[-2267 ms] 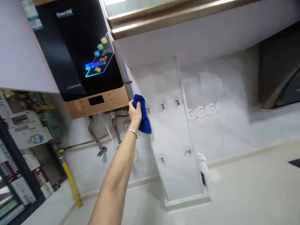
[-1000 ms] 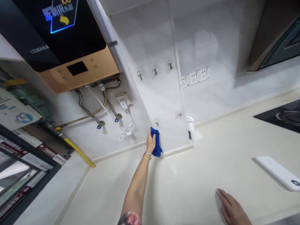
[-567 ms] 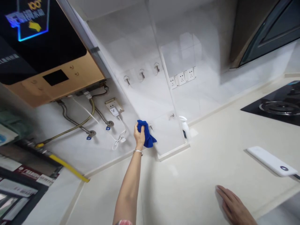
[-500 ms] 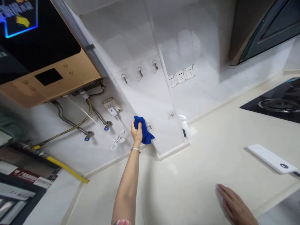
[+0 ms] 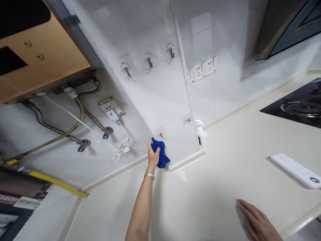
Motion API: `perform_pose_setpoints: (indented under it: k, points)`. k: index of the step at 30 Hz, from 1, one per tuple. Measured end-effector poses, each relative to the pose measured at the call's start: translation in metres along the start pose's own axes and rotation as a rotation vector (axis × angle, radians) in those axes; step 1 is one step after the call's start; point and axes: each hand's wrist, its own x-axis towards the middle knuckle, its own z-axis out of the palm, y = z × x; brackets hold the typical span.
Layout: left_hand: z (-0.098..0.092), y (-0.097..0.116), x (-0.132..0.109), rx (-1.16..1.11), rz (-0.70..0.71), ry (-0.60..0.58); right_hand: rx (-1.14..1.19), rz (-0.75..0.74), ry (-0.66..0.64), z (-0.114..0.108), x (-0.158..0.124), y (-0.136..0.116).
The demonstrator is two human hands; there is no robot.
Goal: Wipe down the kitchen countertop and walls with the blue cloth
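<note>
1. The left hand (image 5: 153, 157) has its fingers closed around the blue cloth (image 5: 162, 156), at the lower corner of the projecting wall (image 5: 179, 140), just below a hook (image 5: 161, 135).
2. The right hand (image 5: 258, 217) rests on the bench (image 5: 205, 194), fingers extended.
3. Cloth work appears under way; which wall areas are done or left cannot be told.

two hands (image 5: 153, 158) (image 5: 259, 221), one cloth (image 5: 162, 156), five hooks (image 5: 127, 71) (image 5: 150, 62) (image 5: 172, 52) (image 5: 188, 119) (image 5: 161, 135)

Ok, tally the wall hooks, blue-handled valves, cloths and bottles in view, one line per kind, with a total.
Wall hooks: 5
Blue-handled valves: 2
Blue cloth: 1, in the left hand
White bottle: 1, partly hidden
Total: 9
</note>
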Motion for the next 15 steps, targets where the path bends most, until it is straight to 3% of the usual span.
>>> perform_pose_setpoints:
  k: [6,8,11,15]
  points:
    - [0.018,-0.072,-0.076,0.028,-0.259,-0.204,-0.015,-0.043,0.056,0.001,0.002,0.002]
    - [0.021,-0.088,-0.095,0.035,-0.363,-0.184,-0.023,-0.035,0.054,-0.001,0.004,0.001]
    - [0.021,-0.098,-0.11,0.017,-0.483,-0.1,-0.024,0.002,0.011,-0.005,0.007,-0.004]
    - [0.01,-0.094,-0.102,-0.029,-0.498,-0.043,0.001,0.03,-0.013,-0.007,0.007,-0.008]
